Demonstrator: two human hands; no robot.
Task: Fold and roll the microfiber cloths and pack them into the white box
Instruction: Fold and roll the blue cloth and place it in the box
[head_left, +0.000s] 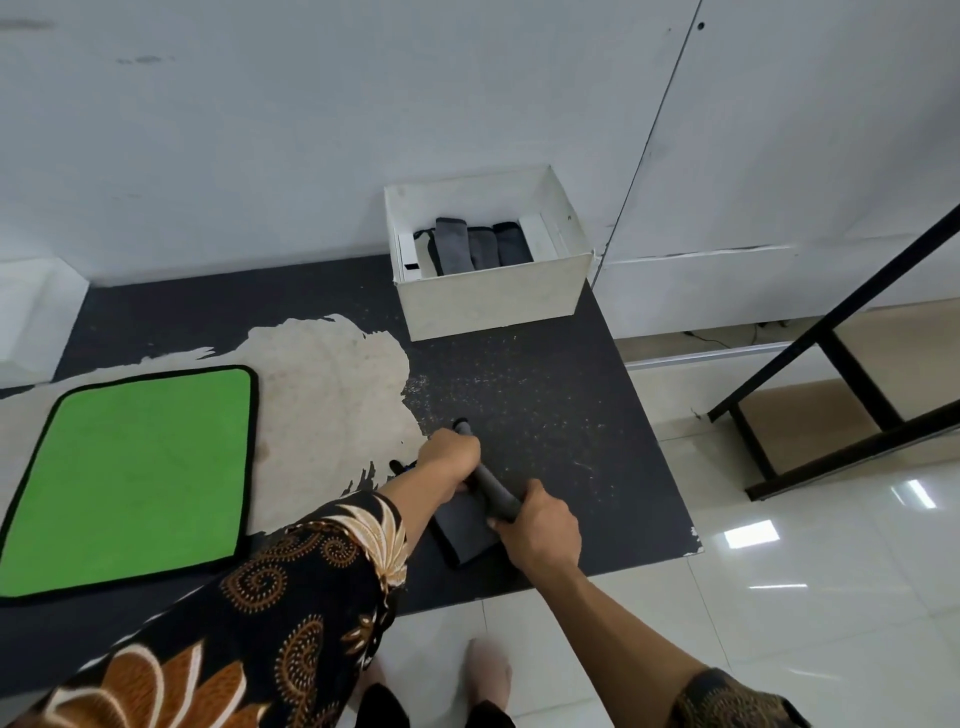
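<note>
A green cloth (130, 478) is lying flat on the table (545, 405), at nine o'clock from the hands, not yet folded. Right of it, the left hand (449, 454) is curling its fingers over the far end of a dark grey cloth (491, 491), which is partly wound into a tight roll. The roll's long axis is running from eleven o'clock down to five o'clock. The right hand (540, 530) is gripping the near end, so each hand is holding one end. The unrolled tail is lying flat at seven o'clock from the roll, beside the left wrist, so the rolling is probably heading that way. The white box (493, 301) is sitting at twelve o'clock, well apart from both hands, with dark rolled cloths (475, 244) lined up inside. The left hand is the nearer one to it.
</note>
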